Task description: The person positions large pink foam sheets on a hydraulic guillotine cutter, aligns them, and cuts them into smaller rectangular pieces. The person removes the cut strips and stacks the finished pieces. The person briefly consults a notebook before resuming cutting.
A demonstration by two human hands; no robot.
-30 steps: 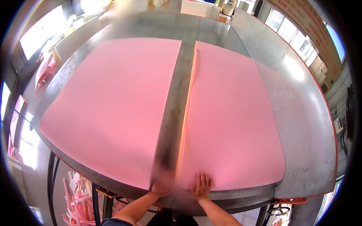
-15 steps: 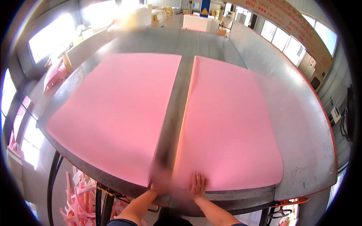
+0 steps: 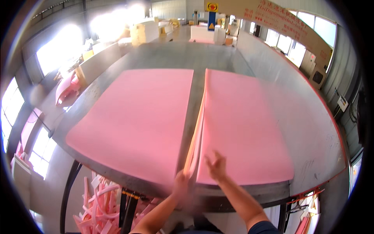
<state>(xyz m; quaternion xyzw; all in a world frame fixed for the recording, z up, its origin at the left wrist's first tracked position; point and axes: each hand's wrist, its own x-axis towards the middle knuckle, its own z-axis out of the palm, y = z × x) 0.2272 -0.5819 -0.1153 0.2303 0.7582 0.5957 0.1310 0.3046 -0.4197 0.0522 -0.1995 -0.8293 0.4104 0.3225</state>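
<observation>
Two large pink foam sheets lie side by side on a metal table, the left sheet (image 3: 132,121) and the right sheet (image 3: 245,128). Along the right sheet's left edge runs a thin foam strip (image 3: 192,154), orange along its side. Its near end stands apart from the right sheet, while farther up the two lie together. My left hand (image 3: 181,182), slightly blurred, is closed around the strip's near end at the table edge. Over the near left part of the right sheet is my right hand (image 3: 216,165), its fingers spread and nothing in them.
The grey metal table (image 3: 183,54) reaches far back, with a raised side panel (image 3: 311,121) on the right. Pink foam offcuts (image 3: 97,204) are heaped below its left front. A printed beam (image 3: 272,17) spans the far right, and foam blocks (image 3: 145,31) stand behind.
The strip's near end has come away leftward from the right sheet, in my left hand. My right hand has moved from the sheet's near edge farther over it. The whole view has shifted.
</observation>
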